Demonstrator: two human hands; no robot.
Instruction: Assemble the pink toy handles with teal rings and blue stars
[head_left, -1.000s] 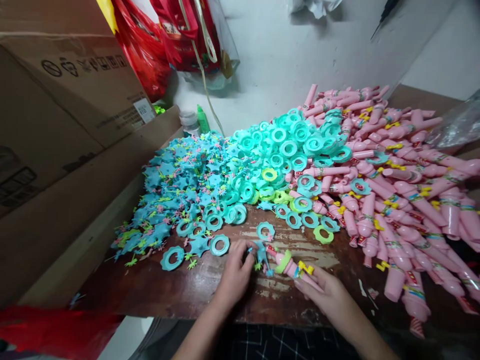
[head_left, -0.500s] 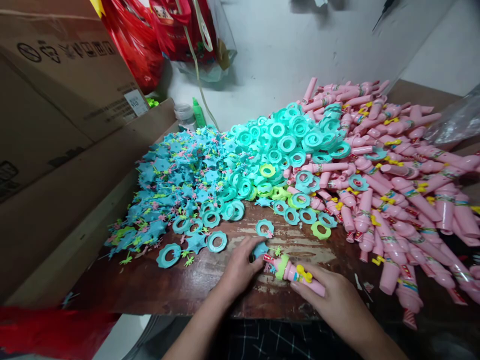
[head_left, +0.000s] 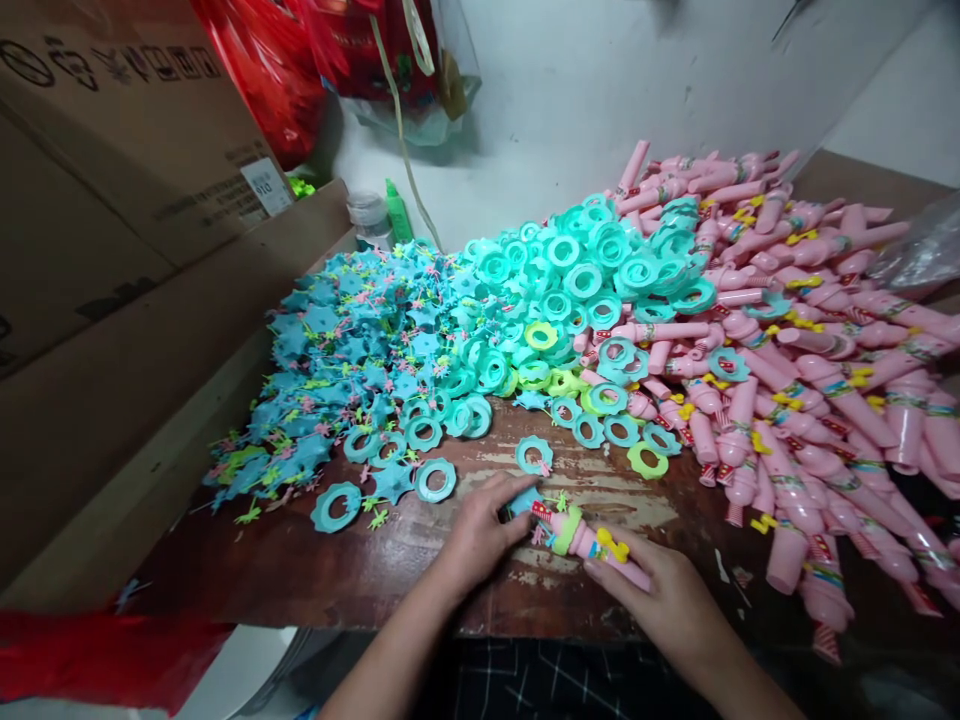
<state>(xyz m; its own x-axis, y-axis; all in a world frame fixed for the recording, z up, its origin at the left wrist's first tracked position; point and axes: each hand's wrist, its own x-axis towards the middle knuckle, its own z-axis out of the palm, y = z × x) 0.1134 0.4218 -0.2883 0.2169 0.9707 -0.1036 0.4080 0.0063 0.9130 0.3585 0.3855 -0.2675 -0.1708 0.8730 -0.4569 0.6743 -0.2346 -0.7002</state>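
My right hand (head_left: pixel 660 595) is closed around a pink toy handle (head_left: pixel 600 550) that carries a green ring near its tip and a yellow clip. My left hand (head_left: pixel 480 530) pinches a small blue star piece (head_left: pixel 523 500) against the tip of that handle. Both hands rest on the worn wooden table (head_left: pixel 360 575) near its front edge. A loose teal ring (head_left: pixel 534 455) lies just beyond my left fingers.
Behind my hands lie a heap of blue stars (head_left: pixel 352 370), a heap of teal rings (head_left: pixel 570 290) and a large heap of pink handles (head_left: pixel 817 340). Cardboard boxes (head_left: pixel 112 200) stand along the left. Red bags (head_left: pixel 300 60) hang at the back wall.
My left hand has brought the blue star piece in against the tip of the pink handle, and both hands sit closer together. The view has shifted slightly.
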